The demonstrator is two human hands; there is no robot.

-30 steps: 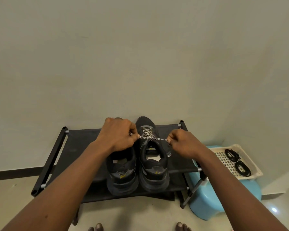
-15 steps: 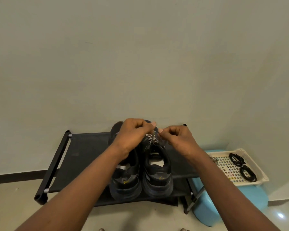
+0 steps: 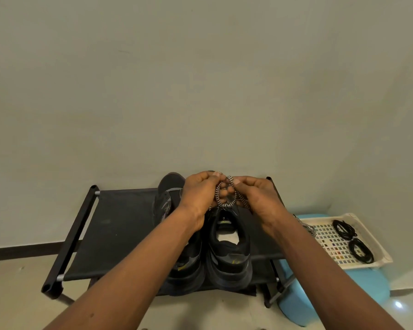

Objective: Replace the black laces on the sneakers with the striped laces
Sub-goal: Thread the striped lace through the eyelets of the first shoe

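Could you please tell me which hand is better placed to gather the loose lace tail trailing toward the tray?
Probably the right hand: the striped lace tail runs beneath its wrist to the tray rim on that side. The left hand sits farther away, pinching the loop.

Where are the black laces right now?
Head view, lower right: the black laces lie coiled in the cream tray on the blue stool, just right of the shoe rack.

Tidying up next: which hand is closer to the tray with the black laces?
Right. The right hand pinches the striped lace nearer the tray; the left hand pinches it just beyond, farther off.
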